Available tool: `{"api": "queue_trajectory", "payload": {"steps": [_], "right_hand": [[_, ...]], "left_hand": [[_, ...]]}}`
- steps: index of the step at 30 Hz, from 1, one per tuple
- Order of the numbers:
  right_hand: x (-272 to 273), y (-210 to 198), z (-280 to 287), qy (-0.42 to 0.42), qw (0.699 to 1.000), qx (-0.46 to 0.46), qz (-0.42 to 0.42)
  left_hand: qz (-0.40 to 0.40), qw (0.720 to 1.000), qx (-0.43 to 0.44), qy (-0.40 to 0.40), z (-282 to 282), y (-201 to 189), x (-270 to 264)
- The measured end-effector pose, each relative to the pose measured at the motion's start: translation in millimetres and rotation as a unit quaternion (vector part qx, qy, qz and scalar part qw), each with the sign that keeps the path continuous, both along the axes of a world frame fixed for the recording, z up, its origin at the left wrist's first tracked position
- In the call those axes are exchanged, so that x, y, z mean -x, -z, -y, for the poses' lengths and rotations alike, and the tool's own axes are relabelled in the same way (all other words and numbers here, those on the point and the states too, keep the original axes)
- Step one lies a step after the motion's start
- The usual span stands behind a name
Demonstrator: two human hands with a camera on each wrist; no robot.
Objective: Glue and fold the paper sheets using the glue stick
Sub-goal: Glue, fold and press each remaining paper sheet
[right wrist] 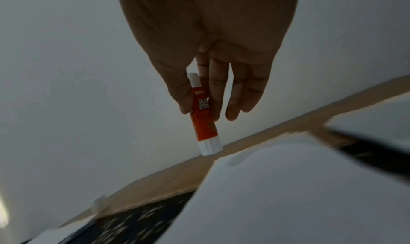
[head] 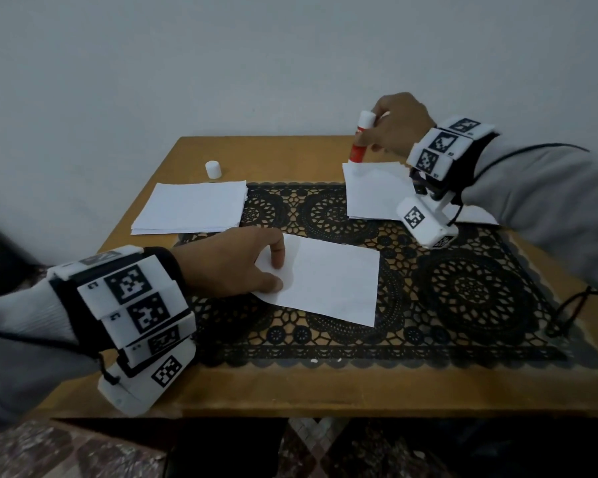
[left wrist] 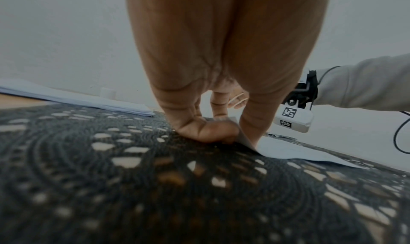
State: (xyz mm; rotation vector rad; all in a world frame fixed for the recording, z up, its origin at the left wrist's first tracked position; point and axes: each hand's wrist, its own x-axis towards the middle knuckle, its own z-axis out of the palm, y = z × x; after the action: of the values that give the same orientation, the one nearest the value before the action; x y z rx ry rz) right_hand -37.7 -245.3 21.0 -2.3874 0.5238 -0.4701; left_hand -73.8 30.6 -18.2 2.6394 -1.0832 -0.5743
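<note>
Right hand holds the glue stick upright near the far right edge of the surface, grip closed on it: thumb on one side, fingers on the other, pinching the red barrel. Stick's white base sits just over the far corner of the right paper stack; can't tell if it touches. Its uncapped white tip points up.

Left hand is at the left edge of a single paper sheet lying on the black lace mat in the middle. Grip closed on the sheet: thumb under the lifted corner, fingers on top, seen in the left wrist view. Rest of the sheet lies flat.

Second paper stack sits far left, partly on the mat edge. White cap stands just behind it on bare wood. Both wrists wear white marker-tagged bands.
</note>
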Motion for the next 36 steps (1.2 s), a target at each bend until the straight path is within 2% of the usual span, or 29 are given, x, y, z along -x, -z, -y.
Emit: {"api": "queue_trajectory", "payload": {"steps": [8,25,28,32,36], "right_hand": [[-27.6,14.1,-31.5,-0.044,0.993,0.105,-0.026],[-40.0,22.5,-25.8,-0.036,0.990,0.122,-0.056],[-32.3,19.3,-21.6,-0.032,0.988,0.125,-0.089],[-1.6,4.4,5.2,-0.039,0.968,0.202,-0.142],[51.9,2.5,42.8,-0.047,0.923,0.301,-0.234]], "left_hand": [[-0.006,1.000,-0.002,0.001,0.9,-0.6,0.3],[-0.003,1.000,-0.007,0.003,0.5,0.0,-1.1],[0.002,1.000,-0.013,0.004,0.5,1.4,-2.4],[0.016,1.000,-0.021,-0.003,1.6,2.7,-0.3],[0.025,0.999,-0.024,-0.012,3.5,0.0,3.4]]}}
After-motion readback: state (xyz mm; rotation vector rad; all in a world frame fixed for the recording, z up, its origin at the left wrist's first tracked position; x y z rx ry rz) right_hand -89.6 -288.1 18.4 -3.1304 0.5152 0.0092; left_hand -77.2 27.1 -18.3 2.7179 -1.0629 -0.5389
